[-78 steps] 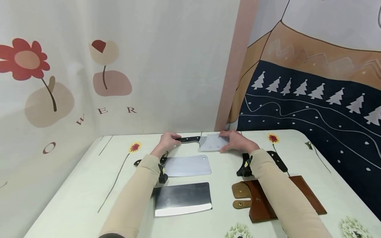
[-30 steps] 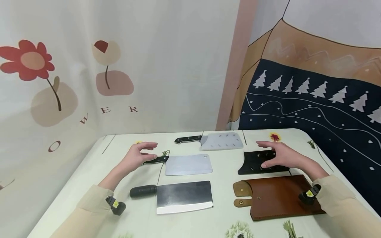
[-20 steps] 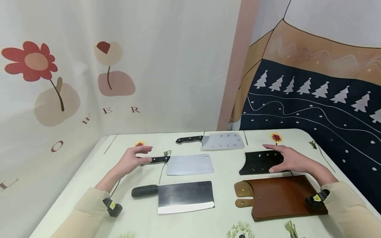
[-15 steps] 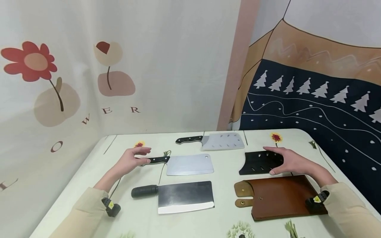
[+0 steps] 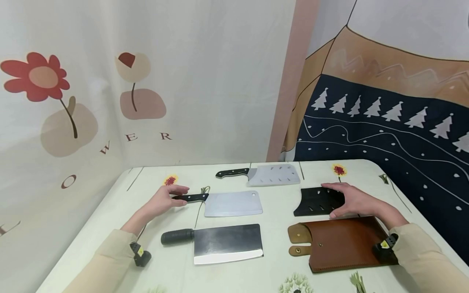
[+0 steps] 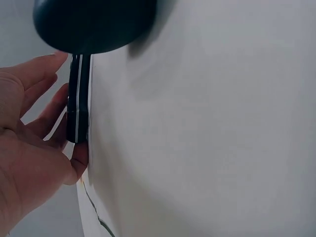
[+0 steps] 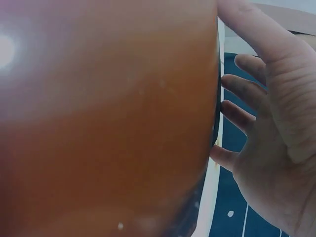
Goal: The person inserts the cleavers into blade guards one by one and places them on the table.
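Observation:
My left hand (image 5: 165, 201) is at the black handle (image 5: 194, 197) of the middle cleaver (image 5: 232, 203), which lies flat with a pale blade. Thumb and fingers stand apart on either side of the handle's end, and in the left wrist view the handle (image 6: 79, 98) shows beside the fingertips. My right hand (image 5: 355, 201) spans a black slotted blade sheath (image 5: 316, 201), thumb at its near edge and fingers at its far edge. In the right wrist view a brown leather sheath (image 7: 123, 123) fills most of the picture, and the fingertips' contact is unclear.
A dark-bladed cleaver (image 5: 227, 244) with a round black handle lies nearest. Behind lies another cleaver (image 5: 239, 172), its blade in a translucent cover (image 5: 275, 175). The brown leather sheath with snap straps lies front right. A curtain (image 5: 205, 81) hangs along the table's back edge.
Both hands left the covered cleaver at the back and came apart, left to the middle cleaver's handle, right to the black sheath. In the last half second both lowered slightly.

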A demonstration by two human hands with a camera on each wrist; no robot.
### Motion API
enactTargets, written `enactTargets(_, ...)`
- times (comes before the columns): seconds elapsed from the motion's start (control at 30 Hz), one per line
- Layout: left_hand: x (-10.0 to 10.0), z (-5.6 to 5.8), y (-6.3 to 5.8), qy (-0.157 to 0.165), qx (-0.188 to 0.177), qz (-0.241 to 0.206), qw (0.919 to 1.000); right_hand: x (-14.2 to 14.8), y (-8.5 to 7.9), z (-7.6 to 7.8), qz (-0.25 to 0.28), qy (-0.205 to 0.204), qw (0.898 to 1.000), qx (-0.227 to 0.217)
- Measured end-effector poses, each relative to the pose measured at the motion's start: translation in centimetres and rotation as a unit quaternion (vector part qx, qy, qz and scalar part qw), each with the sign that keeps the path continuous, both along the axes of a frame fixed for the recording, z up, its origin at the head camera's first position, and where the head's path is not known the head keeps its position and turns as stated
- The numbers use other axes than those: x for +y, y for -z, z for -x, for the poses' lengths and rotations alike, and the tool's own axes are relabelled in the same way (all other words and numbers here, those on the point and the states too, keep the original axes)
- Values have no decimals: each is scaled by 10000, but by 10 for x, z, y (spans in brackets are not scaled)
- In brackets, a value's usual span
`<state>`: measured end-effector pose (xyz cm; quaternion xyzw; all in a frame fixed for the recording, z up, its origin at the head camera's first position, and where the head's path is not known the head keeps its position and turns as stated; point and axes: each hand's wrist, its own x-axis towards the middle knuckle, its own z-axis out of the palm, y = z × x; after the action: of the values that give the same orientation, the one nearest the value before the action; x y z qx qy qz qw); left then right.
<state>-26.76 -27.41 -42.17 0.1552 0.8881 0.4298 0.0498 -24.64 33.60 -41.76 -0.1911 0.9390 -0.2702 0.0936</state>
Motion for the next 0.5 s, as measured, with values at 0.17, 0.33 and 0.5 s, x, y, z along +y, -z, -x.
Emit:
enactTargets(0.17,2,2,4,56,1,45,10000,1,4,4,16,-1,10000,-13)
enactTargets(0.33,4,5,8,-26,-11,207,9998,1,7,8,93,-11,9999,-107)
enactTargets(0.5,4,7,11,-87,-13,262,9996,-1,9,12,252,-58,9993,-264)
